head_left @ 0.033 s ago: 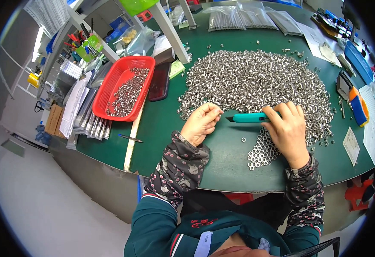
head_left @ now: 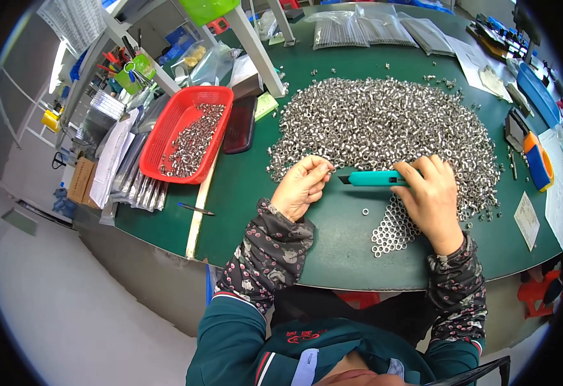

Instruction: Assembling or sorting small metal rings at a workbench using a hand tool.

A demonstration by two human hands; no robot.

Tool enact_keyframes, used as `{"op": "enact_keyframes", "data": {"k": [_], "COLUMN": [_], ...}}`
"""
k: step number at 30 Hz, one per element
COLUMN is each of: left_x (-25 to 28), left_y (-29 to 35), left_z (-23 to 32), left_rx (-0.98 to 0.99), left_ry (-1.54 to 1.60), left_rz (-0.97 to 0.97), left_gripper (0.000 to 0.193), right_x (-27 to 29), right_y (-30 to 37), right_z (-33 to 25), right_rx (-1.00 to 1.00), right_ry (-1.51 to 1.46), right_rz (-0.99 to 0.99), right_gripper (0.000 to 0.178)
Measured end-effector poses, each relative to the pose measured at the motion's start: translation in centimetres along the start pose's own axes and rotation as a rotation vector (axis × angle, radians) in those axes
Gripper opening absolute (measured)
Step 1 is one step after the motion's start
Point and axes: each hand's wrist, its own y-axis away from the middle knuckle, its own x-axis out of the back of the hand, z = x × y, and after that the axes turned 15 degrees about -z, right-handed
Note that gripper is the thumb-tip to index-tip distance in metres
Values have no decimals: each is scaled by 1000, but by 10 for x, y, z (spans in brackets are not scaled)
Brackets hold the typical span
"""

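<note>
My right hand (head_left: 430,199) grips a teal utility knife (head_left: 374,178), its dark blade pointing left towards my other hand. My left hand (head_left: 302,186) is closed in a pinch at the near edge of a big heap of small shiny metal rings (head_left: 384,119). A tiny metal piece seems to sit between thumb and forefinger, mostly hidden by them. The knife tip is just short of these fingertips, apart from them. Below my right hand, a flat patch of metal rings (head_left: 392,237) lies in close rows, partly covered by the hand. One loose ring (head_left: 365,211) lies left of it.
To the left, a red plastic basket (head_left: 185,172) holds more small metal parts, beside a dark tray (head_left: 240,125). A pen (head_left: 196,208) and a wooden strip (head_left: 199,222) lie nearby. Bagged rods (head_left: 339,32) are at the back; an orange-and-blue object (head_left: 539,162) is at right.
</note>
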Motion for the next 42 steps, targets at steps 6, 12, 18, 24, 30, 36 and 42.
{"op": "enact_keyframes", "data": {"k": [6,12,18,24,30,36,42], "left_x": [0,2,2,3,-3,-1,0], "left_y": [0,-4,-5,-3,-2,0,0], "left_z": [-2,-6,-6,-9,-6,-5,-5], "left_rx": [-113,-185,-226,-224,-185,-147,-129], "left_ry": [-4,67,80,84,74,105,101], "left_rz": [6,-52,-119,-118,-19,-12,-11], "left_gripper": [11,10,10,10,11,12,12], "right_x": [-7,-14,-13,-13,-14,-15,-16], "right_y": [3,3,2,1,3,3,2], "right_z": [-4,-4,-6,-4,-6,-7,-8], "right_rx": [-184,-224,-266,-294,-244,-206,-188], "right_ry": [-313,-531,-641,-701,-555,-439,-348], "right_rz": [-138,-289,-371,-462,-344,-241,-183], "right_gripper": [29,32,33,32,32,30,28]}}
